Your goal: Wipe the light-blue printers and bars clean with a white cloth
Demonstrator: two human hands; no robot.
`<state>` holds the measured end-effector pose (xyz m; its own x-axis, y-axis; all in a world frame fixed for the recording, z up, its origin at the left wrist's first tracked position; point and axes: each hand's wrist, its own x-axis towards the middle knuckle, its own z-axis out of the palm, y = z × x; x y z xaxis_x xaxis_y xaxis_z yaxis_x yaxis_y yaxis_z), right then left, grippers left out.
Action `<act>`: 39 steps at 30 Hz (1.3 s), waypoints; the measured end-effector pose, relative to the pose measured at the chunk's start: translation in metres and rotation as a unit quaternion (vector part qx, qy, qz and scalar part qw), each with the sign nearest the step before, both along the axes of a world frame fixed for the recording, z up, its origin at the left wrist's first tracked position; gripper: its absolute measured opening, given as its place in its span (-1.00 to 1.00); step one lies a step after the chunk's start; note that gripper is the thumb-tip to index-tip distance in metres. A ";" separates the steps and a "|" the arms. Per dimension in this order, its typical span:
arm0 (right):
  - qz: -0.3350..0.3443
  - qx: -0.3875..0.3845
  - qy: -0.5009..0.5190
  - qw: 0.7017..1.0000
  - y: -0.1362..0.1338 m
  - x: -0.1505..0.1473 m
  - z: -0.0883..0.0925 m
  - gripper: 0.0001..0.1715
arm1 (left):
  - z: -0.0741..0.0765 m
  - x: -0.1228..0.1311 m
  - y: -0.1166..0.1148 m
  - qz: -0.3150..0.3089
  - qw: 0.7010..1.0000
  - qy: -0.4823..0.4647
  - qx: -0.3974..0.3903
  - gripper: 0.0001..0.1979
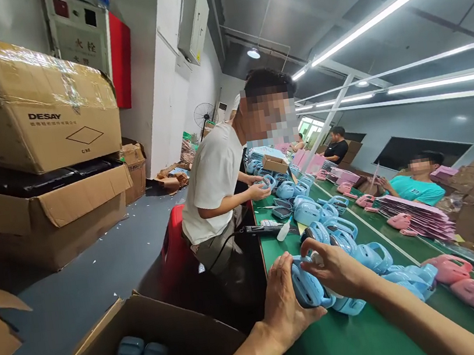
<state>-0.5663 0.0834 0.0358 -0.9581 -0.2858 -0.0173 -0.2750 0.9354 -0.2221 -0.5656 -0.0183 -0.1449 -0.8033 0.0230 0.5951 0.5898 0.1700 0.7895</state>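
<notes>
My left hand (281, 306) grips a light-blue moulded plastic piece (306, 286) with a looped handle, holding it upright over the green work belt (357, 343). My right hand (335, 266) is at the top of that piece, its fingers pinching a small white item (317, 259) against it. The white item is mostly hidden by my fingers, so I cannot tell exactly what it is. Just below my hands lies another light-blue piece (348, 306).
Light-blue pieces (372, 257) and pink pieces (450, 268) lie along the belt, with stacked pink sheets (416, 217) beyond. A cardboard box (131, 333) of blue items sits at lower left. Co-workers (214, 186) sit along the bench. Large cartons (27, 101) stand at left.
</notes>
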 end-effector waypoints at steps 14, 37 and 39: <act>-0.024 -0.007 0.016 1.000 -0.013 -0.013 -0.003 -0.94 | 0.020 0.003 -0.012 -0.044 0.990 -0.110 0.077 0.22; -0.132 -0.170 0.061 0.975 -0.013 0.019 -0.024 -0.55 | 0.031 -0.035 -0.055 -0.060 0.973 -0.169 0.145 -0.05; -0.112 -0.116 0.075 0.984 -0.008 0.015 -0.022 -0.50 | 0.032 -0.036 -0.040 -0.039 0.977 -0.170 0.119 -0.03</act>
<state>-0.5518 0.0757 0.0134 -0.9843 -0.0472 0.1701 -0.1140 0.9055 -0.4088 -0.6019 -0.0583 -0.1125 -0.9567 -0.0141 0.2909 0.2911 -0.0785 0.9535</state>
